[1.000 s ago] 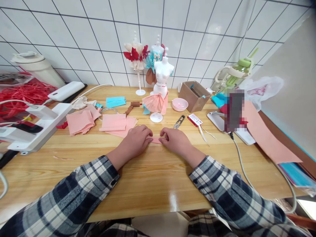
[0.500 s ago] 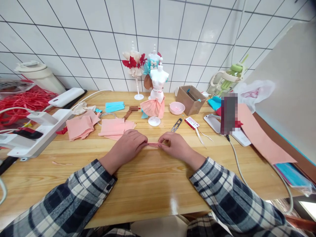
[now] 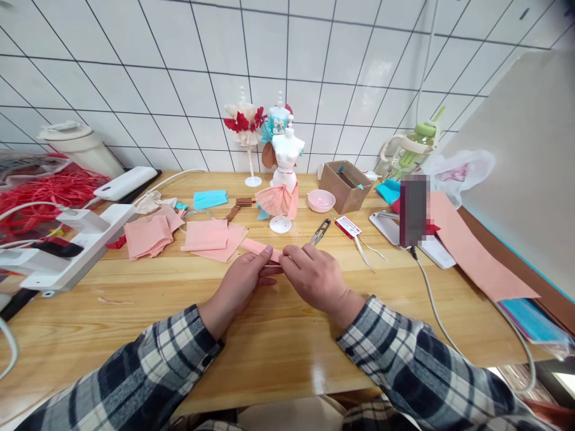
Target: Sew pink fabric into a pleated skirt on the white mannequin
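A narrow folded strip of pink crepe paper point(image 3: 259, 248) runs between my two hands, just above the wooden table. My left hand point(image 3: 240, 281) pinches it from below and in front, thumb on top. The fingers of my right hand point(image 3: 314, 276) are curled closed over the strip's right end, which they hide. Behind my hands stands a small white dress-form mannequin point(image 3: 287, 152) wearing a pleated pink paper skirt point(image 3: 275, 200). To the left of the strip lie folded pink crepe paper sheets point(image 3: 206, 234). Thread snips point(image 3: 321, 231) rest beyond my right hand.
Two decorated mannequins, one with red flowers point(image 3: 245, 123), stand by the tiled wall. A pink bowl point(image 3: 321, 200) and cardboard box point(image 3: 345, 190) are right of centre. A phone point(image 3: 413, 209) leans on a stand at right. A power strip point(image 3: 85, 251) and red shredded paper point(image 3: 49, 185) occupy the left.
The strip, level and edge-on between both hands before, now slants with its broad face showing. My left hand has turned thumb-up, and my right hand has moved over the strip's end.
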Action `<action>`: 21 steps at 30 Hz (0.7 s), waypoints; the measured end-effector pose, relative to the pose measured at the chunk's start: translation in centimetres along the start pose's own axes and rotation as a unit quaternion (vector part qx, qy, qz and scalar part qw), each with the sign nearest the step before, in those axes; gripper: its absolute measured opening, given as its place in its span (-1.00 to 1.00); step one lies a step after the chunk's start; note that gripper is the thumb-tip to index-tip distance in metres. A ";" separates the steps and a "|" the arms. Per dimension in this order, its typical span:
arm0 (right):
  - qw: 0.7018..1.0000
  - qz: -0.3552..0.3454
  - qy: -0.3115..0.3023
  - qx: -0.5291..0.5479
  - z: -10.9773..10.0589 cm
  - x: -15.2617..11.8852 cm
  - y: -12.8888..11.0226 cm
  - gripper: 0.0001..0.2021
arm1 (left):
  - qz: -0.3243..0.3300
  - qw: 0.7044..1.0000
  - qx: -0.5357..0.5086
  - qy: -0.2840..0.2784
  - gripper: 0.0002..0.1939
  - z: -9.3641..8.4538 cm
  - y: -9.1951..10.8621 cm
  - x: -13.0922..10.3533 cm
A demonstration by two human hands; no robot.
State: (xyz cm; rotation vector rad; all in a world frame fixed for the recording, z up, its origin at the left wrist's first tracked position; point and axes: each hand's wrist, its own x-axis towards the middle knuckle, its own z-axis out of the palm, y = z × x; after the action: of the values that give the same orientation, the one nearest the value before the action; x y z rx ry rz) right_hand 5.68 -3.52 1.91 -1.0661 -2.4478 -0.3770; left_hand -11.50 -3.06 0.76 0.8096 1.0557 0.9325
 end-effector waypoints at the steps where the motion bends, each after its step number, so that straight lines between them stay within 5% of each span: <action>1: 0.999 0.005 0.003 0.033 0.0 0.0 -0.1 -0.87 | 0.006 1.000 0.014 0.008 -0.63 -0.3 0.0 0.2; 4: 0.971 0.124 0.022 0.202 0.6 0.2 0.3 -0.79 | 0.041 0.996 0.078 0.020 -0.60 -1.5 0.1 0.6; 7: 0.869 0.284 -0.033 0.404 1.5 0.3 1.2 -0.73 | 0.070 0.985 0.161 -0.004 -0.51 -2.1 0.4 0.7; 10: 0.781 0.315 -0.112 0.527 2.2 0.4 1.7 -0.66 | 0.095 0.970 0.218 -0.048 -0.49 -1.9 0.8 0.5; 12: 0.767 0.319 -0.124 0.543 2.5 0.5 1.7 -0.69 | 0.106 0.966 0.230 -0.060 -0.50 -1.7 1.0 0.4; 17: 0.789 0.313 -0.112 0.517 2.9 0.4 1.8 -0.76 | 0.073 0.979 0.168 -0.088 -0.58 -1.7 0.9 0.4; 21: 0.751 0.340 -0.128 0.551 3.1 0.4 1.9 -0.74 | 0.050 0.995 0.073 -0.043 -0.55 -1.7 0.4 0.6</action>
State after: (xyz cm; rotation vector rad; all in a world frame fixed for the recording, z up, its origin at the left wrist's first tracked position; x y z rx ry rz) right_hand 6.00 -0.75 -0.42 -1.2850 -1.6822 1.3454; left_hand -13.06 -2.23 0.39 1.0231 1.0245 0.9049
